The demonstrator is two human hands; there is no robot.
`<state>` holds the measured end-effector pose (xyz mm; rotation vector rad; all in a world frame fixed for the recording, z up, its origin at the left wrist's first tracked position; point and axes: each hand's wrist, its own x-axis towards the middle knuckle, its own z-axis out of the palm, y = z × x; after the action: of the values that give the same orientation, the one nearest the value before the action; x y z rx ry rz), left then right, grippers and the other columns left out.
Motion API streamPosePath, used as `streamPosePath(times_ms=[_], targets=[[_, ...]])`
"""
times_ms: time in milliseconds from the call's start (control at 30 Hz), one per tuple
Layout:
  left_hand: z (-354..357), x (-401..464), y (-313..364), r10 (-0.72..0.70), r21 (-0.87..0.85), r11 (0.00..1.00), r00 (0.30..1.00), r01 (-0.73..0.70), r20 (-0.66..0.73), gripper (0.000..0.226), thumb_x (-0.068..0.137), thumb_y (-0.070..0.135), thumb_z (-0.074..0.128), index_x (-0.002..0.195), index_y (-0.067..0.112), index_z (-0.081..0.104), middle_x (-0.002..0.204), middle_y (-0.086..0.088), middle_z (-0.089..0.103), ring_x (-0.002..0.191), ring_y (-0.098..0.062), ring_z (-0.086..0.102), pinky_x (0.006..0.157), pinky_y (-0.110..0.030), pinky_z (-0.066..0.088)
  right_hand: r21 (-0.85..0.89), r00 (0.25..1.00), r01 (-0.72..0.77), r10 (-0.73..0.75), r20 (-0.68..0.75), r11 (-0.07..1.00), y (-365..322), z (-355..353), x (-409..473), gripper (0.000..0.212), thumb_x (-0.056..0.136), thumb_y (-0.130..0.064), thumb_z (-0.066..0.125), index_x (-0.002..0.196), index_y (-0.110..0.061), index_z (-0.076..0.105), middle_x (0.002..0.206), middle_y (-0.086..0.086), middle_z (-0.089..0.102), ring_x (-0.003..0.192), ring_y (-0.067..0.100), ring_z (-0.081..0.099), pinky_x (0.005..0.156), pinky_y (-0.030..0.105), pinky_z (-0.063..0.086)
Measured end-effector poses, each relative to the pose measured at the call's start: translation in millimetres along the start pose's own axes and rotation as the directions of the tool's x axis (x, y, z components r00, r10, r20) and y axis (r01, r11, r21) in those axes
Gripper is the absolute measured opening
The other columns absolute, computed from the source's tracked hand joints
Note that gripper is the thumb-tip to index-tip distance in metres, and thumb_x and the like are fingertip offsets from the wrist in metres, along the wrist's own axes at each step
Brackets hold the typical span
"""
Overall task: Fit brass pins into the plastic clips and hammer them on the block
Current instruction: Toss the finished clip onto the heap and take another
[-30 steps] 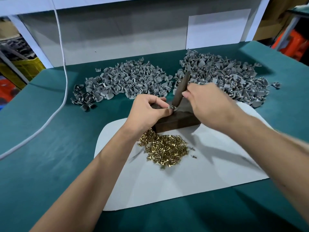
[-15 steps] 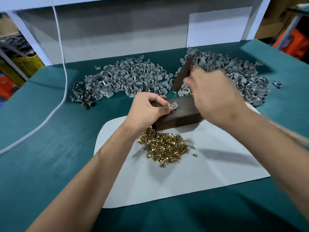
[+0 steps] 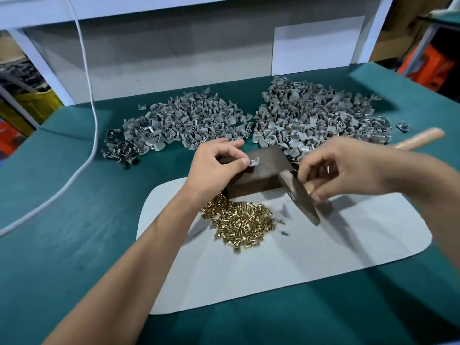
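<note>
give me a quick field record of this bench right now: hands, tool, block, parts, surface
left hand: pinches a grey clip on top of the block
right hand: holds the hammer near its head, head down over the white mat
block: dark, at the mat's far edge
brass pins: loose heap on the mat, in front of the block
clip piles: left pile and right pile behind the block
surface: white mat on green table

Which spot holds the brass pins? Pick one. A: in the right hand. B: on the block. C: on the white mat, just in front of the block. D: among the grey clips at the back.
C: the pins lie heaped on the white mat, against the near side of the block.
</note>
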<state>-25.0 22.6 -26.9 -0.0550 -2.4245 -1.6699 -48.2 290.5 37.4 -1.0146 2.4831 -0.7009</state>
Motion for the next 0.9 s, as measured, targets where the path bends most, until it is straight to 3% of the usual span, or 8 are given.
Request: streamPosePath(times_ms=[67, 233, 333, 433, 567, 700, 800, 900], targets=[[-0.7, 0.1, -0.1, -0.004, -0.012, 1.000, 1.000, 0.004, -0.001, 0.009, 0.083, 0.008, 0.081, 0.081, 0.017, 0.082, 0.125, 0.004, 0.073, 0.137, -0.010, 0.050, 0.121, -0.048, 0.031, -0.105, 0.997, -0.072, 0.075, 0.022, 0.992, 5.3, 6.8, -1.3, 0.026, 0.070, -0.021, 0.093, 0.082, -0.035, 0.075, 0.075, -0.019, 0.071, 0.068, -0.002, 0.064, 0.064, 0.012, 0.045], [-1.7, 0.4, 1.8, -0.012, -0.035, 0.999, 1.000, 0.012, -0.003, 0.012, 0.083, 0.010, 0.081, 0.078, 0.021, 0.081, 0.123, 0.008, 0.073, 0.136, -0.009, 0.051, 0.122, -0.050, 0.028, -0.132, 0.993, -0.120, 0.116, -0.037, 0.984, 5.1, 5.0, -2.0, 0.015, 0.075, -0.028, 0.090, 0.081, -0.035, 0.079, 0.076, -0.023, 0.073, 0.073, -0.003, 0.067, 0.068, 0.016, 0.052], [-0.3, 0.0, 2.2, -0.011, -0.046, 0.999, 1.000, 0.011, 0.003, 0.015, 0.084, 0.009, 0.080, 0.076, 0.022, 0.080, 0.122, 0.008, 0.074, 0.136, -0.009, 0.052, 0.121, -0.051, 0.028, -0.191, 0.969, -0.118, 0.071, -0.238, 0.974, -1.8, 3.3, 5.0, 0.010, 0.080, -0.037, 0.084, 0.073, -0.034, 0.077, 0.067, -0.025, 0.070, 0.067, -0.007, 0.066, 0.063, 0.019, 0.053], [1.1, -0.6, 2.2, 0.005, -0.058, 0.998, 1.000, -0.004, 0.014, 0.013, 0.084, 0.009, 0.079, 0.077, 0.019, 0.081, 0.122, 0.008, 0.074, 0.135, -0.010, 0.052, 0.121, -0.052, 0.030, -0.162, 0.860, -0.112, 0.014, -0.509, 0.980, -13.8, 15.7, 22.5, 0.009, 0.084, -0.038, 0.081, 0.080, -0.035, 0.073, 0.068, -0.022, 0.067, 0.067, -0.005, 0.063, 0.065, 0.021, 0.052], [1.4, -0.5, 2.9, 0.022, -0.073, 0.997, 0.999, -0.020, 0.034, 0.014, 0.085, 0.009, 0.079, 0.077, 0.020, 0.080, 0.124, 0.006, 0.073, 0.138, -0.009, 0.049, 0.121, -0.052, 0.029, -0.187, 0.862, 0.033, -0.123, -0.492, 0.982, -30.9, 37.7, 46.0, 0.028, 0.083, -0.038, 0.081, 0.109, -0.034, 0.074, 0.088, -0.019, 0.067, 0.080, 0.002, 0.061, 0.079, 0.034, 0.057], [1.7, 1.2, 2.5, 0.070, -0.077, 0.994, 0.997, -0.071, -0.017, 0.011, 0.083, 0.025, 0.075, 0.074, 0.023, 0.080, 0.122, 0.008, 0.074, 0.128, -0.010, 0.059, 0.115, -0.053, 0.039, -0.202, 0.789, 0.101, -0.202, -0.580, 0.974, -26.8, 47.1, 52.7, 0.018, 0.087, -0.031, 0.079, 0.102, -0.022, 0.079, 0.089, -0.013, 0.067, 0.083, 0.007, 0.060, 0.083, 0.030, 0.053], [-5.3, 10.0, -8.9, 0.007, -0.037, 0.999, 0.985, -0.013, -0.170, 0.011, 0.091, 0.013, 0.071, 0.082, 0.013, 0.079, 0.117, 0.002, 0.075, 0.113, -0.015, 0.068, 0.102, -0.050, 0.053, -0.161, 0.695, -0.005, -0.113, -0.710, 0.987, -13.8, 49.5, 50.7, 0.021, 0.087, -0.033, 0.078, 0.102, -0.019, 0.079, 0.091, -0.006, 0.072, 0.082, 0.008, 0.062, 0.083, 0.024, 0.051], [-18.8, 15.0, -25.2, -0.025, 0.130, 0.990, 0.965, 0.061, -0.260, 0.021, 0.091, -0.003, 0.069, 0.095, 0.015, 0.078, 0.109, 0.002, 0.075, 0.105, -0.014, 0.070, 0.096, -0.040, 0.059, -0.079, 0.600, -0.194, 0.055, -0.798, 0.978, 0.7, 46.6, 50.9, 0.024, 0.086, -0.033, 0.080, 0.107, -0.022, 0.077, 0.088, -0.006, 0.071, 0.078, 0.011, 0.061, 0.083, 0.029, 0.055]])
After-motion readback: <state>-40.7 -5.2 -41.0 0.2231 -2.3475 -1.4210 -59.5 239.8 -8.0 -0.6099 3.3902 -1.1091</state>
